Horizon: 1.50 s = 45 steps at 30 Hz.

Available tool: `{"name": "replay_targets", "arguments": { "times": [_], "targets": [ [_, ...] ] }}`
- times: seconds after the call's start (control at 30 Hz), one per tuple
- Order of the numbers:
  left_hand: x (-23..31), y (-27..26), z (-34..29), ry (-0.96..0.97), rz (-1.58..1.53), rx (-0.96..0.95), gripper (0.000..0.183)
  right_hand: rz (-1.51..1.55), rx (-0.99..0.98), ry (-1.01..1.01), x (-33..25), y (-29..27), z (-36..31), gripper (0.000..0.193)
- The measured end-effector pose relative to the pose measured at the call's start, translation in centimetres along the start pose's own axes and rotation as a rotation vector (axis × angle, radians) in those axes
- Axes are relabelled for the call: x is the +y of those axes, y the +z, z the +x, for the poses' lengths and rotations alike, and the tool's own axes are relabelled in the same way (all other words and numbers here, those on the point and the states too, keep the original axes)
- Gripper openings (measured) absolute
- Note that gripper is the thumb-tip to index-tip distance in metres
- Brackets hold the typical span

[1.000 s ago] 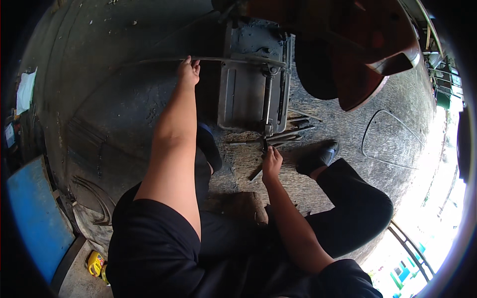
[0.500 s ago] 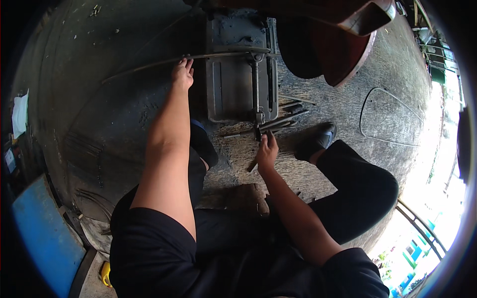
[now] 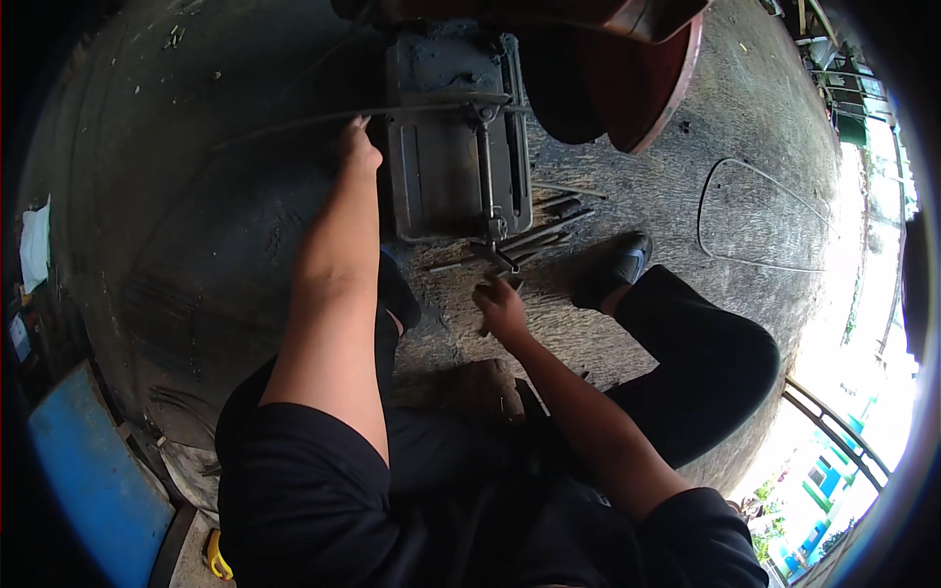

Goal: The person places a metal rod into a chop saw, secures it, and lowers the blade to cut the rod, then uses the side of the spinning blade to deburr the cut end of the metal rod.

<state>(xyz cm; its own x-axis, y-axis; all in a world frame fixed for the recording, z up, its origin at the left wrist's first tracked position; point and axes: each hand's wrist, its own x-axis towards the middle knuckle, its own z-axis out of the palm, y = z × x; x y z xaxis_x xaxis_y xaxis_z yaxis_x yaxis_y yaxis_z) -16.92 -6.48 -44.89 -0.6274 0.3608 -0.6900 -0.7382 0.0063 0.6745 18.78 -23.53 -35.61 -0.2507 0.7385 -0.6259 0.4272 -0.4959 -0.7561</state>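
At the end of my outstretched left arm, my left hand [image 3: 360, 147] closes its fingers on a long thin metal rod [image 3: 294, 127]. The rod runs right across a grey metal machine base [image 3: 421, 181] and into its clamp [image 3: 487, 113]. A screw shaft [image 3: 488, 167] extends from the clamp toward me, ending in a small crank handle [image 3: 505, 260], now slanted. Just below this handle is my right hand [image 3: 502, 309], fingers curled and smeared by motion; whether it touches the handle cannot be made out. A short dark piece shows partly beneath that hand.
Several loose metal bars [image 3: 549, 233] lie right of the base. A red round guard [image 3: 662, 88] overhangs the far side. On the right floor rests a bent metal loop [image 3: 704, 211]. A wooden block [image 3: 490, 382] sits between my legs; a blue panel [image 3: 93, 470] stands left.
My right hand has come away from the crank handle's end, slightly toward me. The handle has turned from upright to slanted. My left hand stays at the rod, and the whole view has shifted slightly.
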Motion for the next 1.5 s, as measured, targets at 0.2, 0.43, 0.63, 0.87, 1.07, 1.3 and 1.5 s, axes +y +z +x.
{"name": "replay_targets", "arguments": {
  "times": [0.2, 0.43, 0.63, 0.87, 1.07, 1.3, 1.5],
  "targets": [
    [2.9, -0.8, 0.2, -0.044, -0.07, -0.03, 0.042, 0.259, 0.183, 0.002, -2.1, -0.6, 0.4, 0.05],
    [5.0, -1.8, -1.1, -0.129, -0.166, -0.02, 0.036, 0.035, 0.076, -0.083, -4.2, -0.7, -1.1, 0.032],
    [3.1, 1.1, -2.0, 0.017, -0.207, -0.009, 0.045, 0.288, 0.132, -0.059, -1.8, 0.6, -0.3, 0.026],
    [2.1, -0.6, -1.7, 0.052, 0.069, -0.149, 0.043, 0.376, 0.142, 0.072, -1.0, -1.8, 0.6, 0.029],
    [2.9, -0.3, -1.9, -0.028, -0.301, 0.034, 0.04, 0.384, 0.136, 0.074, 0.2, -2.0, 0.7, 0.027],
    [0.9, -1.6, 0.4, 0.044, 0.078, -0.21, 0.046, 0.363, 0.122, 0.103, 1.5, -2.1, 1.3, 0.026],
    [-1.7, 0.5, 0.2, -0.074, 0.047, -0.049, 0.05, 0.347, 0.133, 0.105, 1.7, -2.9, 1.4, 0.026]
  ]
}}
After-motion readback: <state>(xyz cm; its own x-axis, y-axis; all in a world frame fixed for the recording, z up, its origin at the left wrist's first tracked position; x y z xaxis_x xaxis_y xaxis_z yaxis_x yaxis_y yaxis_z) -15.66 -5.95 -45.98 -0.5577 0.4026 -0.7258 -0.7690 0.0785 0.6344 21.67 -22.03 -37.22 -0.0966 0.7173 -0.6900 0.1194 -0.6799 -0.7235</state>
